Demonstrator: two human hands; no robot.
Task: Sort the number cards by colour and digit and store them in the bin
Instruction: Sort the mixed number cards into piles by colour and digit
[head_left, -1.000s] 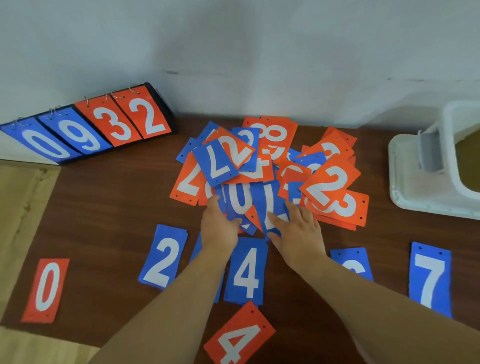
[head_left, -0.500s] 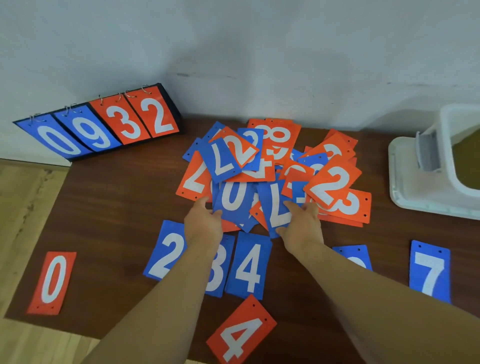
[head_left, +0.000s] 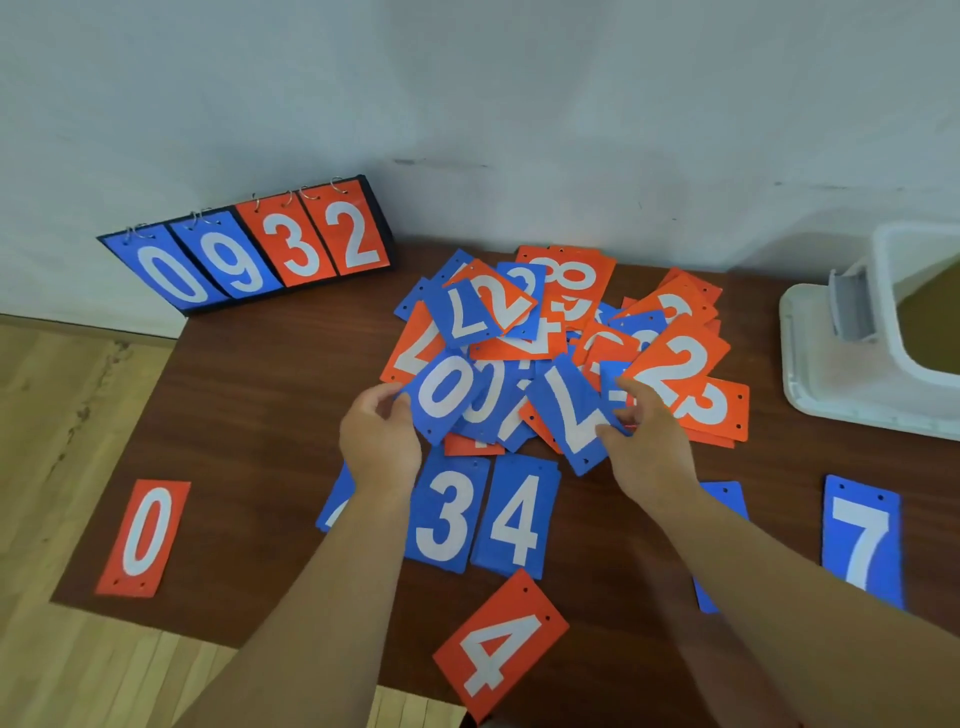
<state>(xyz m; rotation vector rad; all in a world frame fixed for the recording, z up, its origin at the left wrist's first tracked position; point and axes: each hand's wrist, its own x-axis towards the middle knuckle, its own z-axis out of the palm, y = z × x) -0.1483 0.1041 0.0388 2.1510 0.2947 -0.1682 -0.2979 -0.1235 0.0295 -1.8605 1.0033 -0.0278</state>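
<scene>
A loose pile of blue and orange number cards (head_left: 566, 332) lies mid-table. My left hand (head_left: 379, 441) pinches a blue 0 card (head_left: 441, 395) at the pile's near left edge. My right hand (head_left: 647, 447) pinches a blue 7 card (head_left: 571, 415) at the near right edge. Laid out singly in front are a blue 3 (head_left: 447, 512), a blue 4 (head_left: 517, 517), an orange 4 (head_left: 501, 644), an orange 0 (head_left: 143, 538) and a blue 7 (head_left: 862, 540). My arms partly hide two more blue cards. The white bin (head_left: 883, 332) stands at the right.
A flip scoreboard (head_left: 249, 249) showing 0 9 3 2 leans against the wall at the back left. The dark wooden table (head_left: 249, 415) ends at the left and near edges over a light wood floor (head_left: 57, 415). A pale wall runs behind.
Both hands slid apart and took hold of cards: the left now holds the blue 0, the right the blue 7. The blue 3 is uncovered.
</scene>
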